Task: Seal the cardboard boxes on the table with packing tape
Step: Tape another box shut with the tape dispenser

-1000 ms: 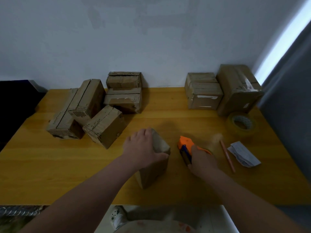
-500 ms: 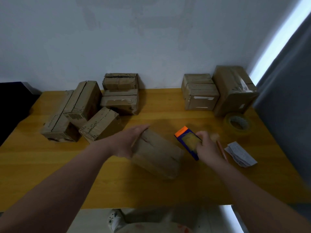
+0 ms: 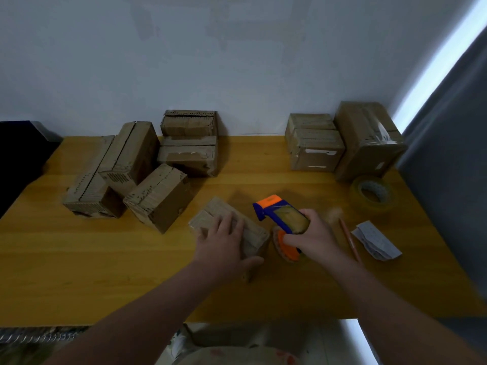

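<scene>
At frame centre, the left hand [image 3: 224, 241] lies flat, fingers spread, on the small brown cardboard box [image 3: 232, 230]; the right hand [image 3: 313, 235] grips the orange-and-blue tape dispenser [image 3: 283, 219] just right of it.

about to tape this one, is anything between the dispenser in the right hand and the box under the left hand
Nothing visible lies between the tape dispenser, gripped in the right hand, and the small box just beside it. But the left hand rests on the box's top, covering part of where tape would go.
</scene>
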